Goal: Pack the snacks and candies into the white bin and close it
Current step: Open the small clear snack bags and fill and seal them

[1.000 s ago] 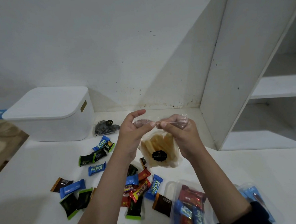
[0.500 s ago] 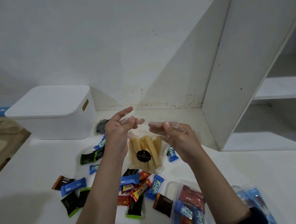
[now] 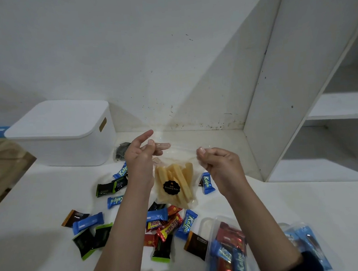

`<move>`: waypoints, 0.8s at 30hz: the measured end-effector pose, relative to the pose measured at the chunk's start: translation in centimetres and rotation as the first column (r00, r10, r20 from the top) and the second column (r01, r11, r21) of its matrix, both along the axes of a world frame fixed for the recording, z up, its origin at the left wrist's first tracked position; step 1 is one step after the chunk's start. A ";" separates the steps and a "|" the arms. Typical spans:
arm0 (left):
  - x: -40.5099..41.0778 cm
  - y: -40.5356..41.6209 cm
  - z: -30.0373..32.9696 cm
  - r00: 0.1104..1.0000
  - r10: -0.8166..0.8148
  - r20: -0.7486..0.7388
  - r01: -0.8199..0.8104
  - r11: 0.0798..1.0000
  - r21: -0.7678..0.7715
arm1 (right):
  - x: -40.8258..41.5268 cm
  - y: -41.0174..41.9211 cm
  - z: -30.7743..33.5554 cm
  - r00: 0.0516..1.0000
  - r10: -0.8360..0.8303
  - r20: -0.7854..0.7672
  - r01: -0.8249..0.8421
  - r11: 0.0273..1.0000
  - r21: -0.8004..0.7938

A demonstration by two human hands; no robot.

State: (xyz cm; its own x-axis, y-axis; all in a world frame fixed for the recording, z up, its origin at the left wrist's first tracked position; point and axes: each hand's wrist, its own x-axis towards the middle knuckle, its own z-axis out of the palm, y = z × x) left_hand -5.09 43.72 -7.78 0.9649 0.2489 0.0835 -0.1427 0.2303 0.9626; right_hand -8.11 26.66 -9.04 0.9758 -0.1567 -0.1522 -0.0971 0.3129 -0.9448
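I hold a clear bag of yellow snack sticks (image 3: pixel 174 183) with a black round label up over the table. My left hand (image 3: pixel 140 158) pinches its top left corner, and my right hand (image 3: pixel 217 164) pinches the top right, stretching the mouth of the bag between them. The white bin (image 3: pixel 63 140) stands at the back left with its lid on. Several small wrapped candies (image 3: pixel 164 226), blue, black, red and brown, lie scattered on the white table (image 3: pixel 304 207) under my arms.
Two clear bags filled with candies lie near the front: one (image 3: pixel 227 249) below my right arm, another (image 3: pixel 306 245) at the right edge. A dark bag (image 3: pixel 122 150) sits beside the bin. A white shelf unit (image 3: pixel 329 109) rises on the right.
My hands have moved apart along the top of the snack bag, widening its mouth. The bag has shifted slightly left and lower.
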 end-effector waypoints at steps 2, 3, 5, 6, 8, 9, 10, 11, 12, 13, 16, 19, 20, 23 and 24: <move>0.1 -0.2 0.1 0.998 0.061 -0.020 -0.061 0.998 -0.029 | -0.2 0.4 -0.1 0.999 0.031 0.027 -0.032 0.998 0.061; 0.1 -0.3 0.1 0.996 0.083 -0.030 -0.084 0.996 -0.037 | -0.3 0.5 -0.2 0.998 0.047 0.040 -0.051 0.993 0.103; 0.3 -0.3 -0.2 0.993 0.109 -0.052 -0.111 0.992 -0.051 | -0.4 0.8 -0.3 0.995 0.090 0.054 -0.098 0.980 0.174; 0.4 -0.3 -0.4 0.993 0.108 -0.057 -0.111 0.993 -0.049 | -0.5 0.9 -0.4 0.993 0.112 0.047 -0.119 0.974 0.195; 0.8 0.1 -0.7 0.996 0.080 -0.045 -0.079 0.997 0.020 | -0.5 0.7 -0.7 0.991 0.128 0.035 -0.131 0.987 0.098; 0.9 0.3 -0.8 0.998 0.058 -0.029 -0.055 0.995 0.087 | -0.3 0.3 -0.7 0.992 0.117 0.053 -0.114 0.991 -0.063; 1.0 0.4 -0.9 0.999 0.030 -0.011 -0.028 0.986 0.166 | 0.0 -0.2 -0.7 0.990 0.111 0.084 -0.087 0.964 -0.251; 1.0 0.5 -0.9 1.000 -0.002 0.007 0.001 0.970 0.244 | 0.2 -0.7 -0.5 0.986 0.125 0.112 -0.070 0.912 -0.404; 0.8 0.4 -0.8 0.999 -0.037 0.023 0.028 0.949 0.313 | 0.5 -1.1 -0.2 0.979 0.160 0.124 -0.077 0.860 -0.505; 0.7 0.2 -0.8 0.997 -0.070 0.038 0.051 0.928 0.370 | 0.6 -1.2 0.3 0.971 0.208 0.120 -0.107 0.822 -0.560; 0.4 -0.4 -1.0 0.990 -0.135 0.052 0.095 0.878 0.469 | 1.2 -0.5 1.6 0.940 0.332 0.075 -0.201 0.720 -0.665; 0.4 -0.5 -1.2 0.986 -0.162 0.047 0.121 0.873 0.472 | 1.9 -0.1 2.1 0.926 0.376 0.023 -0.267 0.698 -0.665; 0.5 -0.6 -1.3 0.988 -0.151 0.043 0.113 0.873 0.474 | 2.1 -0.2 2.2 0.927 0.375 0.008 -0.290 0.728 -0.621; 0.5 -0.7 -1.4 0.999 0.000 0.033 -0.015 0.890 0.456 | 2.1 -0.5 2.0 0.943 0.331 -0.047 -0.320 0.855 -0.409; 0.5 -0.7 -1.2 0.998 0.059 0.000 -0.053 0.897 0.439 | 2.0 -0.5 1.8 0.951 0.302 -0.071 -0.308 0.890 -0.335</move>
State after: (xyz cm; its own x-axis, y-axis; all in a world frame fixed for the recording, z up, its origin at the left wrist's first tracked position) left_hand -4.63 43.00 -9.00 0.9521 0.2439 0.1844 -0.1299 -0.2234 0.9660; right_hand -6.08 26.17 -7.25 0.9817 0.1038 -0.1598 -0.1528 -0.0723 -0.9856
